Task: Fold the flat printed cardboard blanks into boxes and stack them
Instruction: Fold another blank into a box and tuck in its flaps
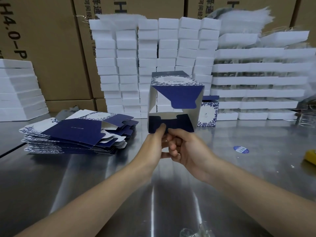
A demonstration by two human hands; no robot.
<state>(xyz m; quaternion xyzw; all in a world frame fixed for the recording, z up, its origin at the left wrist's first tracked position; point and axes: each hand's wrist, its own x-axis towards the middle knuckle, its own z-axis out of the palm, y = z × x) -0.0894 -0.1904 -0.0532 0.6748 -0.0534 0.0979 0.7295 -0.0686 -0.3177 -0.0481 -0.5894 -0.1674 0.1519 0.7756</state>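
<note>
A half-formed blue and white printed box is held up above the steel table, its open end facing me with blue flaps hanging inward. My left hand pinches the lower flap with the thumb on its face. My right hand grips the same lower edge from beneath, fingers curled. A pile of flat printed blanks lies on the table to the left. One finished printed box stands behind, right of the held one.
Stacks of white foam blocks form a wall at the back, with white foam trays to the right and more at the far left. Brown cartons stand behind. A blue sticker and a yellow object lie at right.
</note>
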